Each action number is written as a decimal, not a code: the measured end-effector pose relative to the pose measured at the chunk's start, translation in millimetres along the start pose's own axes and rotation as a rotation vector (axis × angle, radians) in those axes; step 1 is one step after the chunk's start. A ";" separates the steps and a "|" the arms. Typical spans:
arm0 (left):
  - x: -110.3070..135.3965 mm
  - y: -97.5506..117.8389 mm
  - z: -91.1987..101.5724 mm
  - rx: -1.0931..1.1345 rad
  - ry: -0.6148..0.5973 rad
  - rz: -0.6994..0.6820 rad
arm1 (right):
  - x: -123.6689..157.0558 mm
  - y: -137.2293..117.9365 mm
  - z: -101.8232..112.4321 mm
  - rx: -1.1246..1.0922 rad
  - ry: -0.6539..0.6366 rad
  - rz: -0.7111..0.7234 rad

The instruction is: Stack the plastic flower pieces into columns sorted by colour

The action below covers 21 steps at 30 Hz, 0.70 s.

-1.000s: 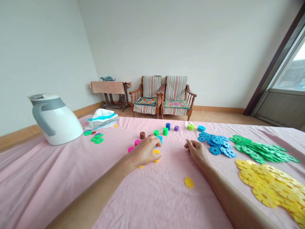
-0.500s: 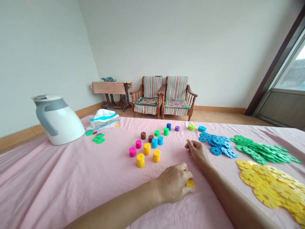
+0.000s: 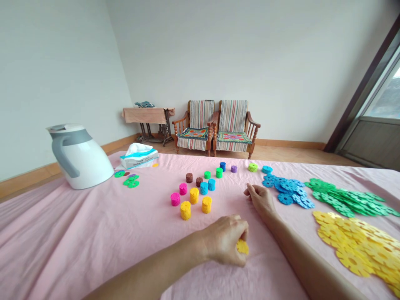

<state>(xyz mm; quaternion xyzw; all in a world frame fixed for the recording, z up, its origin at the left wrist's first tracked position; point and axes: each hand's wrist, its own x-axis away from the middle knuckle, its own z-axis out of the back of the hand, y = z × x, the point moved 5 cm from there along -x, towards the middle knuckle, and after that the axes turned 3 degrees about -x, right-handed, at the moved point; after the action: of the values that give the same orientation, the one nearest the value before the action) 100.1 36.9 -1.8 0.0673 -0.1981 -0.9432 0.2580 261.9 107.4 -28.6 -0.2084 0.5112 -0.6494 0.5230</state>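
My left hand is curled over a flat yellow flower-shaped disc on the pink cloth near me, fingers pinched on it. My right hand rests on the cloth farther back with its fingers curled loosely; whether it holds anything is hidden. Three yellow disc stacks stand just beyond my left hand. Behind them are pink, blue, brown, green and other small stacks.
Loose heaps of discs lie at the right: blue, green, yellow. A white kettle and a tissue pack sit at the left, with a few green discs. Two wooden chairs stand beyond the table.
My left hand left the yellow stacks, came back toward me to the lone yellow disc and pinched it, lifting its edge. My right hand stayed in place.
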 end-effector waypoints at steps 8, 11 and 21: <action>32.5 -7.7 56.4 0.035 0.214 0.062 | -3.0 8.2 -1.0 0.026 -0.001 0.015; 55.5 -26.0 93.7 0.023 0.338 0.165 | -3.3 9.1 -1.6 0.025 -0.002 0.012; 88.1 -89.5 98.9 0.011 0.350 0.290 | -2.9 9.9 -2.0 0.038 -0.023 0.018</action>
<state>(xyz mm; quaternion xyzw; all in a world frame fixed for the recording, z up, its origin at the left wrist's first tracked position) -39.4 95.8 49.7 0.2022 -0.1628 -0.8692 0.4209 265.9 111.6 -37.4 -0.2012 0.4948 -0.6517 0.5385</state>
